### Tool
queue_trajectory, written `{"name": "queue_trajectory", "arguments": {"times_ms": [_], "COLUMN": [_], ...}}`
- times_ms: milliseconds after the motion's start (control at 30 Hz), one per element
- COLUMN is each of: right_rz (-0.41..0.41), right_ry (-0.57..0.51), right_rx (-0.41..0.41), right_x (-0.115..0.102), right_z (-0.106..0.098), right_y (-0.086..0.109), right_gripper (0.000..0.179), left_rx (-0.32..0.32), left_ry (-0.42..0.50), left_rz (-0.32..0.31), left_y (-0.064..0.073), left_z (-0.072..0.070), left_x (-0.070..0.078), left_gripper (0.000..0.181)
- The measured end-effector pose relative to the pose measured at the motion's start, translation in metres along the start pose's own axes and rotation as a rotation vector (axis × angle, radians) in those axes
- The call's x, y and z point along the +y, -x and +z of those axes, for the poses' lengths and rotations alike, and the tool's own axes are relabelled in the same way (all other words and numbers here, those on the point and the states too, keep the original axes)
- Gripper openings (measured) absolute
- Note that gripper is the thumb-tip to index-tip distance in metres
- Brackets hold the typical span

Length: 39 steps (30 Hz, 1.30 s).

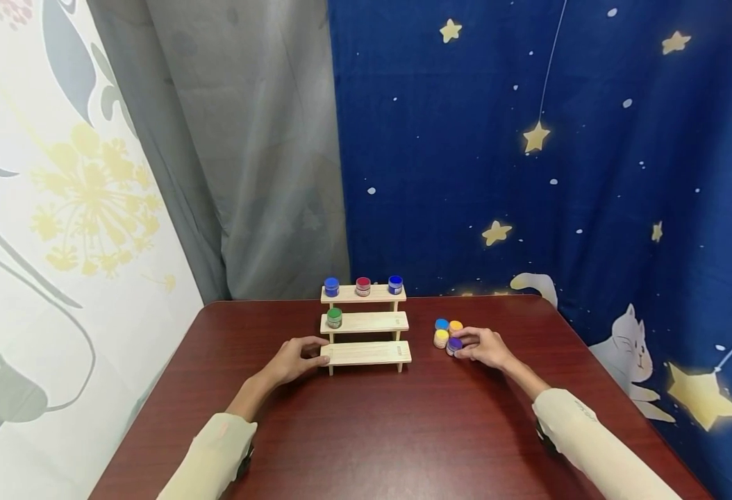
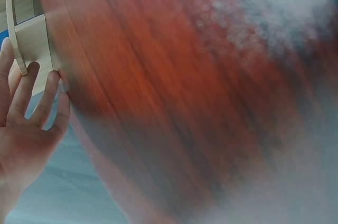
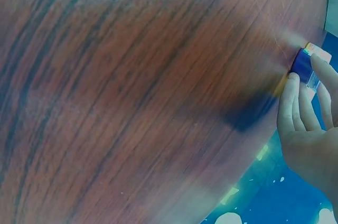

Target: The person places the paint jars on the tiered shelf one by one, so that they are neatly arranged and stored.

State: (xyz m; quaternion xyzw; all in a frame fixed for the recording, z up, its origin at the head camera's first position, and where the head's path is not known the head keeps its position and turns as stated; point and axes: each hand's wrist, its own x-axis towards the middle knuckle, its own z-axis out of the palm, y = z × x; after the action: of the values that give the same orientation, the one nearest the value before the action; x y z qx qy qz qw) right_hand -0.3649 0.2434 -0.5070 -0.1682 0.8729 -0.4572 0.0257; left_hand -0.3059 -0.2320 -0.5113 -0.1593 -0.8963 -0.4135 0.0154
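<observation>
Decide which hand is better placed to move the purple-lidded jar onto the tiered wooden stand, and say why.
Probably the right hand: it pinches the purple-lidded jar. The left hand is away from that jar, touching the left end of the tiered wooden stand.

A head-worn camera looks forward and down across the red-brown table (image 1: pixel 366 430), the widest and most distant of three views, taking in both hands and the blue curtain (image 1: pixel 435 139) beyond. The left wrist's camera sits close over the tabletop, its picture tilted, with the left hand (image 1: pixel 289 360) and one end of the wooden stand (image 1: pixel 366 353) at its left edge, both also in the head view. The right wrist's camera, equally close and slanted, catches the right hand (image 1: pixel 483 347) and a purple jar (image 1: pixel 455 346) at its right edge, sharing these and the blue curtain with the head view.
</observation>
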Motion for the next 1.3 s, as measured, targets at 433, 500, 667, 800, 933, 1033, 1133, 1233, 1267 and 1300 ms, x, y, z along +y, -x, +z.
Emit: {"name": "queue_trajectory", "arguments": {"times_ms": [433, 500, 667, 800, 933, 1033, 1133, 1233, 1267, 1300], "right_rz": [-0.018, -0.027, -0.036, -0.056, -0.078, -0.09, -0.102, -0.118, -0.121, -0.123], "right_ry": [-0.015, -0.009, 0.021, 0.05, 0.072, 0.082, 0.091, 0.106, 0.111, 0.117], "right_rx": [0.002, -0.001, 0.0, 0.007, 0.003, -0.004, -0.003, 0.003, 0.006, 0.008], "right_x": [-0.002, -0.003, -0.01, -0.016, -0.022, -0.027, -0.033, -0.04, -0.042, -0.044], "right_z": [-0.006, -0.008, -0.011, -0.012, -0.014, -0.015, -0.015, -0.015, -0.015, -0.015], "right_y": [0.006, 0.007, 0.007, 0.005, 0.003, 0.001, -0.002, -0.005, -0.006, -0.007], "right_gripper": [0.045, 0.045, 0.043, 0.041, 0.043, 0.044, 0.042, 0.039, 0.039, 0.039], "left_rx": [-0.002, -0.001, -0.003, -0.001, 0.003, 0.002, 0.001, 0.002, 0.003, 0.003], "left_ry": [-0.003, 0.0, 0.003, 0.0, -0.007, -0.006, 0.001, 0.008, 0.01, 0.01], "left_rz": [-0.009, -0.008, -0.004, 0.007, 0.005, -0.002, -0.009, -0.014, -0.015, -0.015], "left_y": [0.001, 0.001, 0.001, 0.001, 0.002, 0.001, 0.001, 0.001, 0.0, 0.0], "left_z": [0.0, -0.001, -0.001, 0.0, 0.001, 0.001, 0.001, 0.0, 0.0, 0.0], "left_x": [0.001, 0.001, 0.0, -0.001, -0.001, -0.001, -0.001, -0.001, -0.001, -0.001], "left_gripper": [0.035, 0.035, 0.035, 0.035, 0.035, 0.035, 0.036, 0.036, 0.036, 0.036]}}
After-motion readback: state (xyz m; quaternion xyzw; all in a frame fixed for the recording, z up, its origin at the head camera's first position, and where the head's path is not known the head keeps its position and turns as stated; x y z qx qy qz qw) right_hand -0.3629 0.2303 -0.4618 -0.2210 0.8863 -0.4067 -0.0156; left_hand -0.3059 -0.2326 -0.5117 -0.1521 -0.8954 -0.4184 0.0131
